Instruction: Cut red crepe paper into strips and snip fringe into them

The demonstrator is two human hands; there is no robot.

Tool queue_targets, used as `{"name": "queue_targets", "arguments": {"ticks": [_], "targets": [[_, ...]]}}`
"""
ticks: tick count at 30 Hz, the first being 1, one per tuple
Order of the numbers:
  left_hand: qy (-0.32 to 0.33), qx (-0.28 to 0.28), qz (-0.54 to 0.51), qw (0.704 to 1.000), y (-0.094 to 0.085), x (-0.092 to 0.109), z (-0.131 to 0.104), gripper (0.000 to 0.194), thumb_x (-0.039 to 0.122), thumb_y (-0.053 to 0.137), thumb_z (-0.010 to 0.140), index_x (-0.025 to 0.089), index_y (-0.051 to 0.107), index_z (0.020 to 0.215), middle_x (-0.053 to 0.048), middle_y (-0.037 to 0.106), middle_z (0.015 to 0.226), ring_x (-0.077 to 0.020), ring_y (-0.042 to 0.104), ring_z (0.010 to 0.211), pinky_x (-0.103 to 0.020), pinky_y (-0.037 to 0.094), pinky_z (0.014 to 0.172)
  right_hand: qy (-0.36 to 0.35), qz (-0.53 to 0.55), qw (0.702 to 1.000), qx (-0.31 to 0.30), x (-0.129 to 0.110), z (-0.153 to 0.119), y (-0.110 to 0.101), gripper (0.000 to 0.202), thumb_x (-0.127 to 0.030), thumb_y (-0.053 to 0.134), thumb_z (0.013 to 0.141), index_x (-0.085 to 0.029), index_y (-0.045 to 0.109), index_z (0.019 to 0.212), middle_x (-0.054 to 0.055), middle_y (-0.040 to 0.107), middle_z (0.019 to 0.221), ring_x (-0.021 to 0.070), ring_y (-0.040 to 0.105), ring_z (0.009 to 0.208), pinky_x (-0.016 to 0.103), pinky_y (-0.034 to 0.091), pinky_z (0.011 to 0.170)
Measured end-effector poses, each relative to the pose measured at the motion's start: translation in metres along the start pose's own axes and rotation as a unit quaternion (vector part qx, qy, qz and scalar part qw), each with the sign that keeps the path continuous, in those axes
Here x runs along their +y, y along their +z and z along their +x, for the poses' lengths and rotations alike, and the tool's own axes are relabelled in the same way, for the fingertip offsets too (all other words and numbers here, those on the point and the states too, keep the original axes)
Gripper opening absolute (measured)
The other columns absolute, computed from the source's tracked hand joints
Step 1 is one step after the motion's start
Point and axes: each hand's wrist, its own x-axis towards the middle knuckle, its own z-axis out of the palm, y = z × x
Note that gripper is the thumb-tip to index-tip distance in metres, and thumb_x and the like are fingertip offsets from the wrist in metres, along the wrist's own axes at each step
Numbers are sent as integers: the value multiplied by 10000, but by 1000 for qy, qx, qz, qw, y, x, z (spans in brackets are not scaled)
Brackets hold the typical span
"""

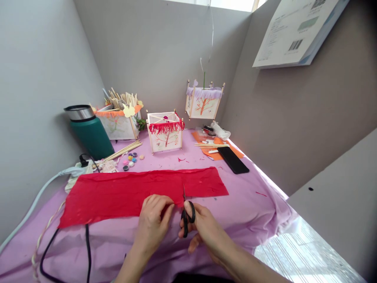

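The left hand is mostly closed, its fingers curled and its thumb and index finger pinching the near edge of a thin red sheet just left of the cut line. The right hand grips a pair of scissors by the 2 black handle loops, with the thumb at the upper loop and the other fingers bent around the lower. The blades point away from the person and meet the sheet just beyond the hands; how far apart they stand is too small to tell.

The sheet lies across the purple cloth, directly in front of both hands, its longer part reaching left of the left hand and its narrower part right of the blades. Beyond the hands stands a red-fringed box; a black phone lies ahead and right of the right hand.
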Motion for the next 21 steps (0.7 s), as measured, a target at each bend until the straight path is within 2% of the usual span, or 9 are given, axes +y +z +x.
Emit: {"name": "queue_targets", "arguments": {"ticks": [5, 13, 21], "targets": [[-3, -1, -6, 1000, 1, -1, 0, 139, 182, 480, 846, 200, 613, 809, -41, 635, 777, -173, 570, 751, -332, 422, 721, 2, 2, 1000, 18, -1, 1, 2, 422, -579, 505, 785, -166, 487, 866, 21, 549, 720, 155, 609, 590, 182, 421, 317], [-13, -10, -17, 1000, 0, 1, -1, 129, 186, 473, 861, 200, 596, 823, -40, 631, 793, -177, 562, 771, -346, 406, 752, -26, -13, 999, 31, 7, 5, 3, 366, -525, 504, 795, -160, 495, 826, -4, 522, 675, 131, 578, 559, 177, 414, 307], [-14, -7, -23, 1000, 1, 0, -1, 129, 184, 468, 863, 201, 589, 822, -42, 628, 785, -176, 560, 761, -351, 406, 754, 1, 32, 999, 19, 1, -2, 2, 418, -569, 485, 806, -160, 486, 892, 56, 576, 800, 180, 630, 664, 210, 467, 348]]}}
